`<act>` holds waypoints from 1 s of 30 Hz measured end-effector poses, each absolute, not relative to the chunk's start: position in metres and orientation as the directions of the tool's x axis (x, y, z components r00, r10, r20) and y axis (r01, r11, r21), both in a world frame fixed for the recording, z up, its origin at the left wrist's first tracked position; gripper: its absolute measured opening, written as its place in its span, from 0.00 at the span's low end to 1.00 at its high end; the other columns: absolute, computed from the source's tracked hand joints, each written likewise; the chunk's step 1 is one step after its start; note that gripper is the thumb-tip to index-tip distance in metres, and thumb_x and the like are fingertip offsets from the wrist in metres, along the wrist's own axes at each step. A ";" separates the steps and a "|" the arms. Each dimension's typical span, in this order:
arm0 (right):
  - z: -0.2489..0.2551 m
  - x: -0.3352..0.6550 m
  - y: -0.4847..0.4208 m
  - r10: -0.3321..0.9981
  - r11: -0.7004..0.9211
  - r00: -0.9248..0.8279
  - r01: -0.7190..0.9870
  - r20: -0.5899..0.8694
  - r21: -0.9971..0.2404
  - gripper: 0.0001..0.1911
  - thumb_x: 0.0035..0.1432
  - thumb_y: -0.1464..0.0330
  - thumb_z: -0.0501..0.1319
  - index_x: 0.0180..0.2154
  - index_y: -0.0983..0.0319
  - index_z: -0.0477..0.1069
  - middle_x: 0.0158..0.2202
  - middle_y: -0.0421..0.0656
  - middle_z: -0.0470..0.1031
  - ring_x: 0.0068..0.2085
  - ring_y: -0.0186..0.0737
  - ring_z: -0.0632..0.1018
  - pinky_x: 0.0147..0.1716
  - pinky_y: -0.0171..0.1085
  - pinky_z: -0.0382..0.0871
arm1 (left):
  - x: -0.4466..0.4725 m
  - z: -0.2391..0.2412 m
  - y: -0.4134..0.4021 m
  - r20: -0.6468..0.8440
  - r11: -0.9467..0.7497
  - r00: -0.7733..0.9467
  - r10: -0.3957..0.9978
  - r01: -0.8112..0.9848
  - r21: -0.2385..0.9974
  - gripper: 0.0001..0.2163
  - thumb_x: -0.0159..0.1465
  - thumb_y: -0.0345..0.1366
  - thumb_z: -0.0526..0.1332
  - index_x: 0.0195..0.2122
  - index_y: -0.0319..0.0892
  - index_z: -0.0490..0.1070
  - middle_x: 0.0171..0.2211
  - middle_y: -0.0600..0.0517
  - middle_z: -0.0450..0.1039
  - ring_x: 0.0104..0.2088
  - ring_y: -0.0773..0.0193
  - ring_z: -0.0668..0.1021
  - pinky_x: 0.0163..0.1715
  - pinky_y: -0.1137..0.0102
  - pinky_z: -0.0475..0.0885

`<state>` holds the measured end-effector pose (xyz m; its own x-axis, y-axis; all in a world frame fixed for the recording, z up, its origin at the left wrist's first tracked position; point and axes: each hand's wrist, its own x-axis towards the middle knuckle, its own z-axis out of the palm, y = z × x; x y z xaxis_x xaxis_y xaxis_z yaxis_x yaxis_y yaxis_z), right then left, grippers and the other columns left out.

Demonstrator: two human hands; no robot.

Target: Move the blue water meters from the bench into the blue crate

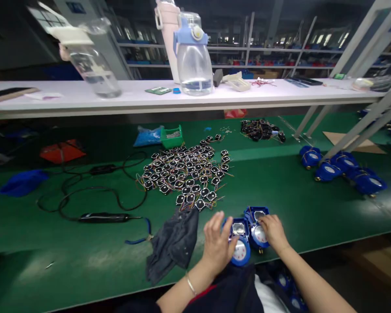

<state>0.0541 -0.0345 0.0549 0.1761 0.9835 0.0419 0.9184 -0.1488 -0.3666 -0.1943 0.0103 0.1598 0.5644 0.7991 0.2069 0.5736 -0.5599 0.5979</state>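
Two blue water meters with their covers opened lie side by side at the bench's front edge. My left hand [217,243] is at the left water meter [240,252], fingers spread, thumb and fingertips by its side. My right hand [274,232] reaches over the right water meter [259,234], its fingers drawn together at the opened part; whatever they pinch is hidden. Behind them lie many small black square modules [195,189] with thin coloured wires. A dark grey cloth [176,239] is left of my left hand.
Blue-handled pliers [146,232] and a corded black electric screwdriver [104,217] lie left on the green bench. A green bin [172,137] and blue bag [148,136] stand behind. More blue meters [327,171] sit right, by the metal legs. A white shelf [133,93] holding bottles crosses above.
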 end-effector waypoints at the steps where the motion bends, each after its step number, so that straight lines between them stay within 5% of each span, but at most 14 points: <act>1: 0.054 0.055 -0.033 0.982 -0.153 0.184 0.919 0.051 -0.363 0.09 0.65 0.66 0.57 0.43 0.66 0.68 0.41 0.44 0.68 0.43 0.41 0.71 0.46 0.45 0.67 | -0.188 0.156 0.008 0.201 -0.645 0.686 0.699 0.483 0.592 0.19 0.63 0.40 0.55 0.55 0.45 0.64 0.60 0.43 0.59 0.62 0.53 0.58 0.61 0.53 0.48; 4: 0.052 0.056 -0.030 0.975 -0.165 0.208 0.918 0.082 -0.362 0.11 0.65 0.64 0.57 0.42 0.66 0.68 0.40 0.44 0.69 0.42 0.40 0.72 0.45 0.44 0.68 | -0.158 0.136 0.004 0.173 -0.811 0.921 0.349 0.204 0.549 0.15 0.61 0.42 0.59 0.48 0.45 0.70 0.50 0.48 0.72 0.52 0.58 0.71 0.55 0.57 0.61; 8: 0.057 0.059 -0.027 0.978 -0.134 0.183 0.922 0.104 -0.364 0.12 0.65 0.63 0.56 0.43 0.66 0.68 0.41 0.45 0.69 0.41 0.39 0.72 0.43 0.42 0.69 | -0.130 0.106 0.006 0.109 -0.896 0.987 0.115 0.055 0.441 0.23 0.62 0.43 0.57 0.56 0.38 0.60 0.57 0.42 0.63 0.57 0.54 0.66 0.56 0.52 0.59; 16: 0.054 0.060 -0.029 0.972 -0.127 0.193 0.909 0.132 -0.398 0.09 0.65 0.66 0.57 0.41 0.66 0.69 0.40 0.44 0.69 0.41 0.39 0.72 0.43 0.43 0.69 | -0.133 0.100 0.013 0.043 -0.933 0.995 0.088 0.067 0.354 0.23 0.66 0.42 0.50 0.61 0.40 0.52 0.60 0.45 0.59 0.60 0.57 0.60 0.61 0.51 0.46; 26: 0.072 0.045 -0.029 0.950 -0.175 0.271 0.870 0.152 -0.461 0.06 0.63 0.71 0.58 0.41 0.66 0.68 0.40 0.43 0.68 0.42 0.40 0.71 0.44 0.44 0.68 | -0.135 0.100 0.014 0.058 -0.937 0.996 0.070 0.046 0.346 0.24 0.64 0.45 0.54 0.58 0.40 0.56 0.59 0.44 0.59 0.59 0.54 0.62 0.59 0.50 0.51; 30: 0.111 0.017 -0.027 0.977 -0.076 0.156 0.891 0.145 -0.448 0.16 0.59 0.76 0.59 0.49 0.63 0.65 0.50 0.46 0.62 0.51 0.47 0.64 0.50 0.49 0.61 | -0.137 0.096 0.004 0.053 -0.935 0.991 0.124 0.098 0.340 0.16 0.64 0.41 0.56 0.51 0.42 0.65 0.52 0.47 0.67 0.53 0.57 0.69 0.54 0.52 0.61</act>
<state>0.0174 -0.0273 0.1108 0.1561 0.9770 0.1450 0.8907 -0.0758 -0.4482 -0.1374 0.0038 0.0955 0.9909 0.1236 0.0532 0.0983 -0.9352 0.3402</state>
